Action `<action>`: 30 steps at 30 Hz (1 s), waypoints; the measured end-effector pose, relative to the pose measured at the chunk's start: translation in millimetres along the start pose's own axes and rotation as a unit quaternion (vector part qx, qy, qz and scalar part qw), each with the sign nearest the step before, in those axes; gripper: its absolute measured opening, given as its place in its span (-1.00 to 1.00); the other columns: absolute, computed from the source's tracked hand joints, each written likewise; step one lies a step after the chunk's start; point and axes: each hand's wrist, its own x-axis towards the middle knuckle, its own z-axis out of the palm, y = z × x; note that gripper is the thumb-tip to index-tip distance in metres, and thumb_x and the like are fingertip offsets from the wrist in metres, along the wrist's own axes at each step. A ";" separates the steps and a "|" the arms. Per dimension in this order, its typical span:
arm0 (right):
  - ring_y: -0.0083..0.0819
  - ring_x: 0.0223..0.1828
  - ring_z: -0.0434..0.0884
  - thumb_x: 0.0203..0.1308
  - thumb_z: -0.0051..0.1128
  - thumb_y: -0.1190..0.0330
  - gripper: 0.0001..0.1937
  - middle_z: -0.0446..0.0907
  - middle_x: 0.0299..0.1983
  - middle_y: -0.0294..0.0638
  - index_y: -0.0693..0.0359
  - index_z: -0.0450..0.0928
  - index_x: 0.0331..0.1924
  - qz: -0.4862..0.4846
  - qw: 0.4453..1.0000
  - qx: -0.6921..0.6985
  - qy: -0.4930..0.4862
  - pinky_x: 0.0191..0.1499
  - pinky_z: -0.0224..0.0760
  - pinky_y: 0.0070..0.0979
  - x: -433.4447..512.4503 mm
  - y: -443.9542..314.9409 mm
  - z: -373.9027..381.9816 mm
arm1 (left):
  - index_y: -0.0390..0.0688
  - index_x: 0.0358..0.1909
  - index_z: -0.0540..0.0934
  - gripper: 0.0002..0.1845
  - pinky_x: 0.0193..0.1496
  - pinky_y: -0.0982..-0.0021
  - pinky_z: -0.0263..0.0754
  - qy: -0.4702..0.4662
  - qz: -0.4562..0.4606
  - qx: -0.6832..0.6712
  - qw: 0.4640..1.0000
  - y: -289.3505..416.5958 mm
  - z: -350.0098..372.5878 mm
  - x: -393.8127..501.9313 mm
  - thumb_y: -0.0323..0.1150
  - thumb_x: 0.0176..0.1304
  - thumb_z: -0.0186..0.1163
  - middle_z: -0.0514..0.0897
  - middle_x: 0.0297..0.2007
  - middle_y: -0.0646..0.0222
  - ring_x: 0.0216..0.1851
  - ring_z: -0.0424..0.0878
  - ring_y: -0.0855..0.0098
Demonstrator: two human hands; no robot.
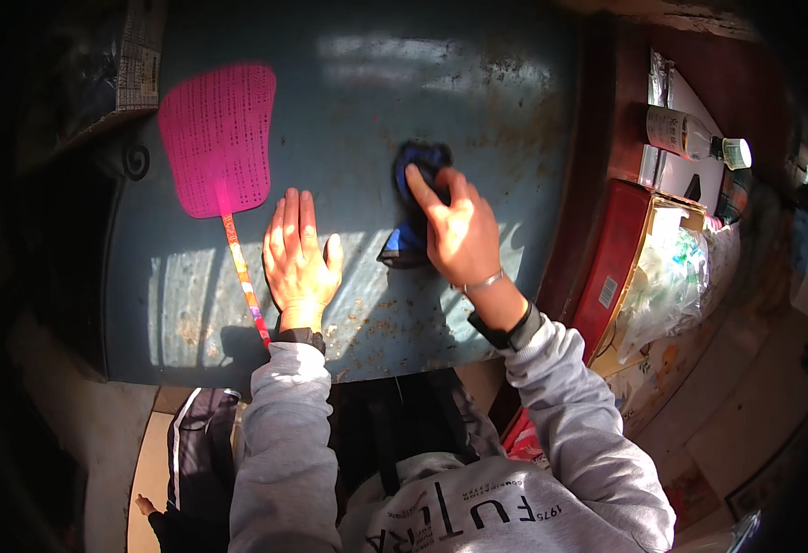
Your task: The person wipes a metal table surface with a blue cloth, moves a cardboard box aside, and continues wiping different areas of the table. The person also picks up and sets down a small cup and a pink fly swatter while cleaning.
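Observation:
My left hand [299, 259] lies flat on a worn blue-grey tabletop [334, 138], palm down and fingers extended, holding nothing. Just left of it is a pink plastic fly swatter [220, 138]; its patterned handle [241, 266] runs down to my left wrist. My right hand [462, 231] grips a dark piece of fabric with blue parts [404, 242] and presses it against the tabletop. The index finger reaches over the fabric's far end, and the hand hides part of it, so I cannot tell whether it is a cloth or a garment.
A printed box [137, 62] stands at the upper left. To the right are a labelled plastic bottle with a pale cap [680, 135] and a red cardboard box [614, 269] holding clear plastic bags [673, 266]. Another person's hand [146, 504] shows at the lower left.

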 end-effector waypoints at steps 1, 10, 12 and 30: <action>-0.12 -0.16 0.57 -0.01 0.12 0.60 -0.34 0.52 -0.03 -0.12 -0.03 0.57 0.28 -0.014 1.000 -0.008 -0.009 -0.10 0.48 -0.27 -30.1 -9.7 -3.4 | -0.11 0.48 0.24 -0.18 0.48 0.13 0.20 -0.004 -0.001 -0.002 1.000 0.1 -0.4 -0.5 -0.17 0.20 0.30 0.29 0.46 0.24 0.46 0.24 0.20; -0.22 -0.10 0.54 0.02 0.10 0.52 -0.38 0.54 0.07 -0.20 -0.14 0.56 0.26 -0.076 0.993 -0.003 0.087 -0.05 0.40 -0.31 69.5 -12.3 52.0 | -0.12 0.51 0.19 -0.23 0.46 0.04 0.17 0.003 0.006 0.010 1.000 3.7 -1.3 -0.5 -0.19 0.29 0.20 0.27 0.47 0.19 0.46 0.26 0.12; -0.20 -0.05 0.55 0.04 0.10 0.51 -0.40 0.55 0.07 -0.21 -0.15 0.57 0.24 -0.067 0.990 -0.013 0.120 -0.02 0.41 -0.28 115.0 -5.3 47.1 | -0.13 0.51 0.18 -0.23 0.47 0.03 0.15 0.012 0.013 0.015 1.000 3.2 -0.4 -0.8 -0.19 0.29 0.19 0.27 0.47 0.18 0.46 0.25 0.09; 0.12 -0.03 0.57 0.15 0.03 0.59 -0.43 0.47 0.05 0.08 0.03 0.51 0.30 0.147 0.961 -0.078 0.220 -0.01 0.53 -0.10 48.4 170.0 -13.2 | -0.14 0.52 0.15 -0.21 0.47 0.02 0.12 -0.019 0.007 0.028 0.999 1.5 0.4 -2.5 -0.23 0.28 0.20 0.23 0.49 0.14 0.47 0.21 0.06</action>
